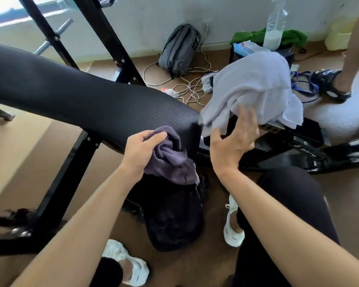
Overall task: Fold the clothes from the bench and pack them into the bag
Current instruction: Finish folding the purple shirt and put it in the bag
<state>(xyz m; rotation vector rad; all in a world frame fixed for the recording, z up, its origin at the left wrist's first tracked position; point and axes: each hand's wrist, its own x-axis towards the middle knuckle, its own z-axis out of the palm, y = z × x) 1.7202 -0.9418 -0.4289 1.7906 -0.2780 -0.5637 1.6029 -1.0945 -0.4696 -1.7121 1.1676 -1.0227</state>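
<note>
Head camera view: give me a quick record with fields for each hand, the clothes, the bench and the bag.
left hand: grips the dark purple garment, which is bunched up at the end of the bench pad
right hand: open with fingers spread, at the lower edge of the pale lilac garment; contact unclear
pale lilac garment: unfolded and bunched, just past the bench pad
black bag: on the floor between the person's feet, directly under the dark purple garment
</note>
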